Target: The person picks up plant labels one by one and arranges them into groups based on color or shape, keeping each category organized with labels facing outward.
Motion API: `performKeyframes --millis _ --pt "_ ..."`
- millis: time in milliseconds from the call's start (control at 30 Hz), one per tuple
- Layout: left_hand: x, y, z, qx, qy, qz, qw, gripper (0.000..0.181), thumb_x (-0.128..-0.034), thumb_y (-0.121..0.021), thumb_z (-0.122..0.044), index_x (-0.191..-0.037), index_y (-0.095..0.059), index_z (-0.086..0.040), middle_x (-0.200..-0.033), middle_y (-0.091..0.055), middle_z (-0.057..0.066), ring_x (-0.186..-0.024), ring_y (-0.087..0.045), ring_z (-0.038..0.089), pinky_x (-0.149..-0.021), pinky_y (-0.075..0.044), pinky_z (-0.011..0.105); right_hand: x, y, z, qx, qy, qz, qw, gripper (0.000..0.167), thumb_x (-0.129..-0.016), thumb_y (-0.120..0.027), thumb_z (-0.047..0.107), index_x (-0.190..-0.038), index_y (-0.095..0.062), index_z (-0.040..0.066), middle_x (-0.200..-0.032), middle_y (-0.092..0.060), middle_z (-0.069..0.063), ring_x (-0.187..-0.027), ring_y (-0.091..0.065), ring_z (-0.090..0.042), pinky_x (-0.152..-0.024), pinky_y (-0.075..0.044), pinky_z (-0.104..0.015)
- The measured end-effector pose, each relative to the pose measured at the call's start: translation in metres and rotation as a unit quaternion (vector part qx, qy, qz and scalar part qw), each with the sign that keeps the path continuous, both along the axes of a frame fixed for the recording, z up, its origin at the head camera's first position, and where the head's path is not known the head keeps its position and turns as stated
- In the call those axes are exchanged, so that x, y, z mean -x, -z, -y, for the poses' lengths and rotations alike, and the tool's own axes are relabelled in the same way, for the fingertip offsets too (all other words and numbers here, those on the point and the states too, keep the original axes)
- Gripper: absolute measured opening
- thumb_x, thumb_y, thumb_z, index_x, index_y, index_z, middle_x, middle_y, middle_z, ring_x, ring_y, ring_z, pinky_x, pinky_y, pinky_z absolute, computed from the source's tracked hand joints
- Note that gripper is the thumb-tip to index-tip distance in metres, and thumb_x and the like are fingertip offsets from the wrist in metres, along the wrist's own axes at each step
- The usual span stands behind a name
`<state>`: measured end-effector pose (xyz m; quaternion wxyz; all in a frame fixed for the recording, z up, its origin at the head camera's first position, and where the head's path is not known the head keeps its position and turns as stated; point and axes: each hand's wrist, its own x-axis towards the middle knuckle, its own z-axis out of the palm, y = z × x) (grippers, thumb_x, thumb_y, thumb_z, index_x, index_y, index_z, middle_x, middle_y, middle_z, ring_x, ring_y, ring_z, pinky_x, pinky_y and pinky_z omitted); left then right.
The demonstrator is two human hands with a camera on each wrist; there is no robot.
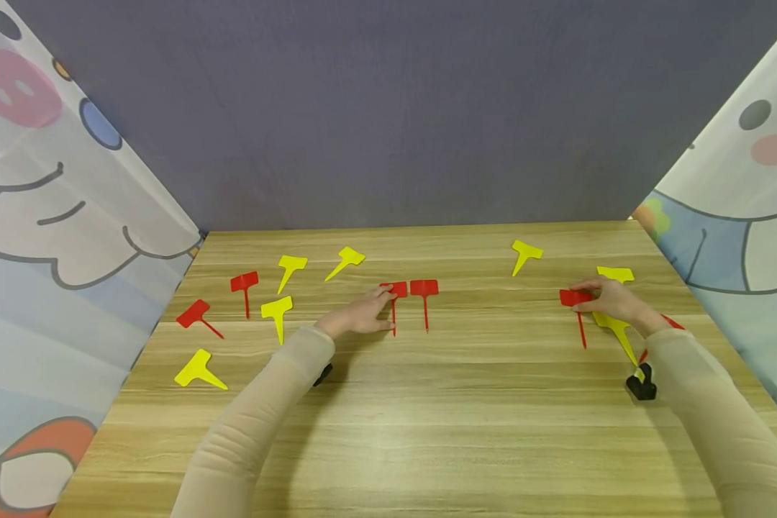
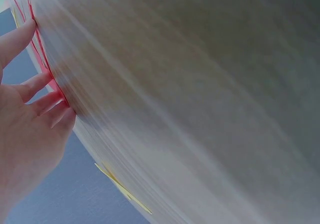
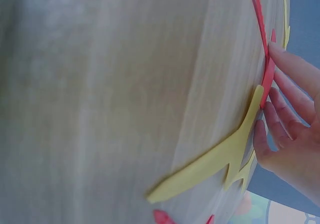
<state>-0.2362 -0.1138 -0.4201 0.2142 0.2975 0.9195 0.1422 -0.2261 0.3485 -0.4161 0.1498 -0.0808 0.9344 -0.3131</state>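
Note:
Flat T-shaped plant labels, red and yellow, lie on the table. Near the middle, my left hand [image 1: 362, 313] rests on a red plant label [image 1: 400, 290]; its fingers are spread, several on the head and the thumb by the stem in the left wrist view. Just right of it lies another red label [image 1: 424, 288], untouched. At the right, my right hand [image 1: 611, 298] pinches the head of a red label [image 1: 581, 331] between thumb and fingers. Beneath that hand lies a yellow label [image 1: 614, 327], partly covered; another yellow label [image 1: 615, 273] shows behind it.
On the left lie red labels [image 1: 244, 282] and yellow labels [image 1: 277, 309]. A yellow label [image 1: 526, 253] lies at the back right. A red label [image 1: 672, 321] is mostly hidden by the right forearm. Small black objects [image 1: 641, 385] show by both forearms. A grey panel [image 1: 414, 115] rises behind the table.

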Motion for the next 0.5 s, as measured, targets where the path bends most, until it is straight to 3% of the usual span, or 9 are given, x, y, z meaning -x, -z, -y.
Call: performKeyframes --millis 233,400,500 --pt "-0.0003 0.0001 -0.0002 -0.003 0.005 -0.003 1.0000 0.066 -0.0878 -0.053 -0.032 -0.138 -0.024 -0.001 -0.147 -0.008 0.014 -0.133 -0.007 0.031 -0.107 -0.014 0.044 0.0035 0.0013 -0.0032 0.002 -0.001 0.000 1.0000 0.050 -0.079 -0.067 0.021 -0.114 -0.050 -0.011 -0.117 -0.045 -0.032 -0.104 -0.043 -0.041 -0.086 -0.037 -0.048" --pt "0.0003 -0.0002 0.0000 -0.002 0.003 -0.001 1.0000 0.066 -0.0877 -0.054 -0.032 -0.138 -0.023 -0.001 -0.147 -0.009 0.014 -0.133 -0.007 0.031 -0.107 -0.014 0.044 0.0048 0.0008 -0.0016 0.005 0.002 0.006 1.0000 0.051 -0.078 -0.068 0.023 -0.112 -0.050 -0.010 -0.112 -0.049 -0.029 -0.094 -0.049 -0.031 -0.074 -0.042 -0.023" --pt "0.0005 0.0006 0.0004 0.000 0.003 -0.001 1.0000 0.067 -0.0877 -0.054 -0.032 -0.138 -0.023 -0.001 -0.147 -0.009 0.015 -0.133 -0.007 0.032 -0.107 -0.013 0.044 0.0046 0.0023 -0.0017 0.009 0.009 0.007 0.9999 0.049 -0.078 -0.068 0.020 -0.112 -0.049 -0.010 -0.110 -0.050 -0.027 -0.090 -0.049 -0.027 -0.068 -0.041 -0.015"
